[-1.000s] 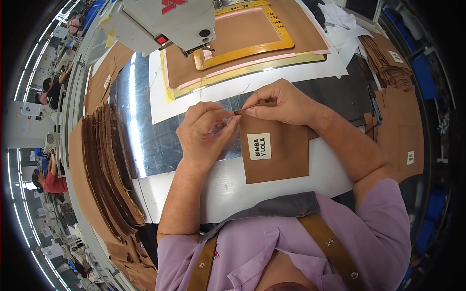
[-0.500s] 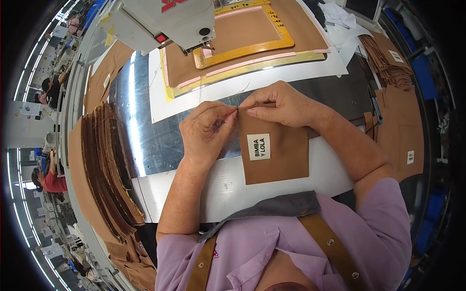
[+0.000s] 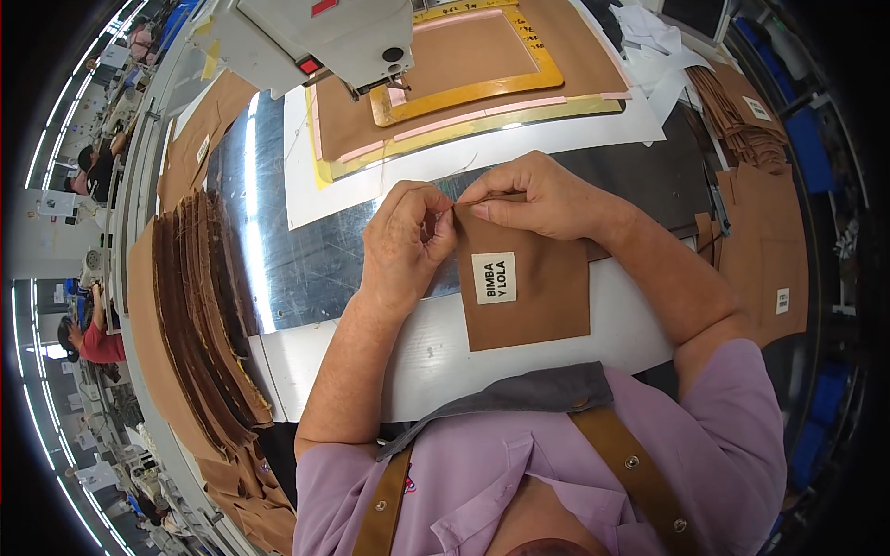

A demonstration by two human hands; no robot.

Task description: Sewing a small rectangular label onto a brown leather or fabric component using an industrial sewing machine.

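A brown fabric piece (image 3: 549,292) with a white printed label (image 3: 494,278) hangs from my right hand (image 3: 547,199). My right thumb and curled fingers pinch it along the top edge, near its upper left corner. My left hand (image 3: 403,243) is closed in a pinch, its fingertips meeting right at that corner. Whether it grips the corner itself or a fine thread there is too small to tell. Behind my hands, a yellow frame (image 3: 468,107) lies on a larger brown sheet (image 3: 357,130), beneath a white sewing machine head (image 3: 320,42).
To the left stands a thick stack of brown fabric (image 3: 176,324). More labelled brown pieces (image 3: 769,250) lie at the right, near a dark-handled tool (image 3: 721,211). White scraps (image 3: 649,32) sit at the back right. A metal plate (image 3: 320,269) covers the table behind a white board (image 3: 324,361).
My left hand has shifted slightly right and turned, its fingers bunching closer to the fabric corner. My right hand and the brown fabric piece stay almost where they were.
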